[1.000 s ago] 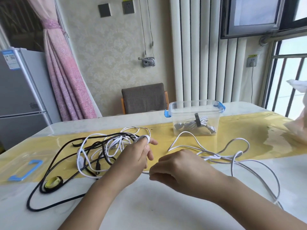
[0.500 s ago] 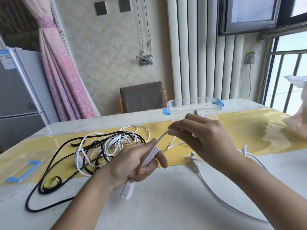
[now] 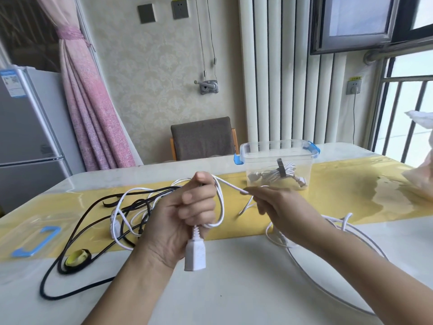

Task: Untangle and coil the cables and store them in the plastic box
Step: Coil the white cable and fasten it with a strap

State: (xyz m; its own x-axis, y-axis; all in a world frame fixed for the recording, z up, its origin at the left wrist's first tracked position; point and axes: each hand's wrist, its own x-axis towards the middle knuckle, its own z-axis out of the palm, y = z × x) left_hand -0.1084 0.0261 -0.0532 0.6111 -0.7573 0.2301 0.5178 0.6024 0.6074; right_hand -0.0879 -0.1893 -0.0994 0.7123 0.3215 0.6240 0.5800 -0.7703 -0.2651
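Lifted since half a second ago, the left hand [image 3: 182, 219] grips a loop of the white cable [image 3: 230, 185], its plug [image 3: 195, 252] dangling below; the right hand [image 3: 283, 207] pinches the same cable. The plastic box [image 3: 304, 165] stands near the table's [image 3: 234, 289] far edge.

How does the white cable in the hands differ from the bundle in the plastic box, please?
The held white cable has one loop in the left hand, the rest trailing over the table; the bundle is coiled. The bundle is strapped, inside the plastic box; the held cable is neither. Both look white.
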